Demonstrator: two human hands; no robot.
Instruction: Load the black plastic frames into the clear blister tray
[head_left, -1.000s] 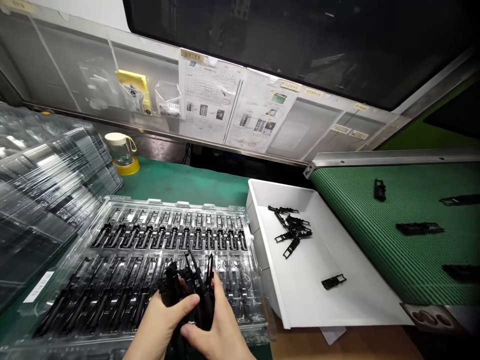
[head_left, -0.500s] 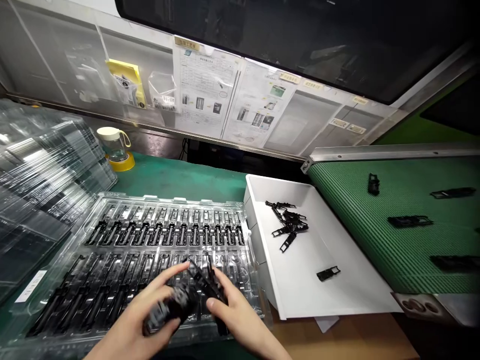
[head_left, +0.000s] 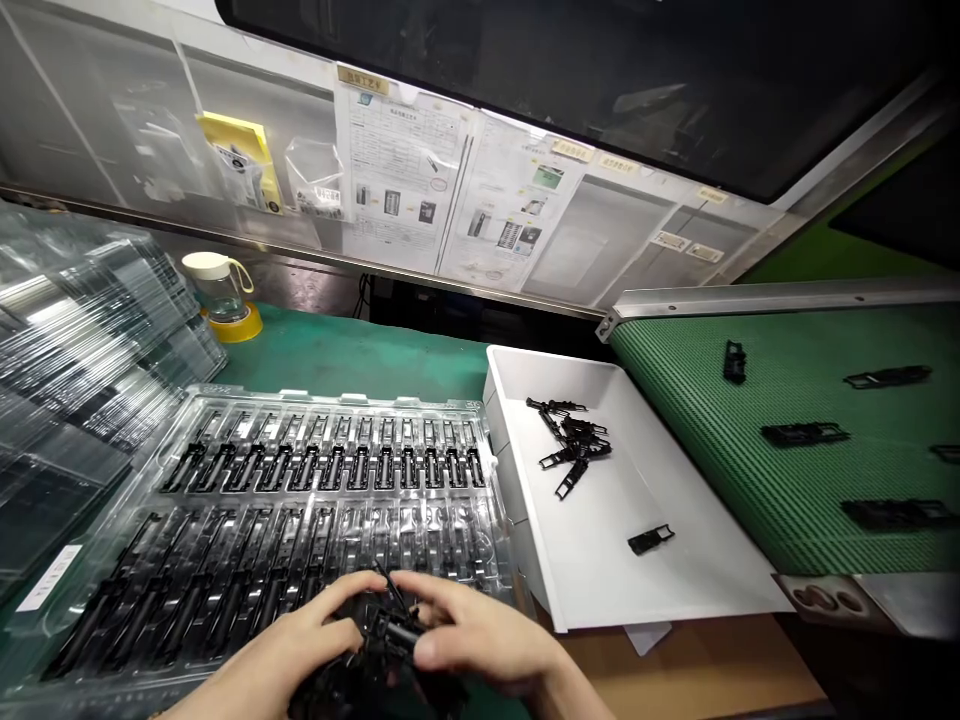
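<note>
Low in the middle of the head view, my two hands meet over several black plastic parts. My left hand curls round a cluster of the black plastic parts, partly hidden by the fingers. My right hand pinches one black plastic part between thumb and fingers, close to my left fingertips. Beneath and beyond the hands lies a clear plastic tray. Its back row holds long black parts in slots; its front row is filled on the left, and clear slots show toward the right.
A white bin with several loose black parts stands right of the tray. Beyond it, a green conveyor belt carries more parts. Stacked clear trays rise at the left. A glass cup stands behind, under a panel with paper sheets.
Both hands have moved down toward me and closer together, with the black parts still in them. The part in my right hand has turned. The whole view has shifted slightly.
</note>
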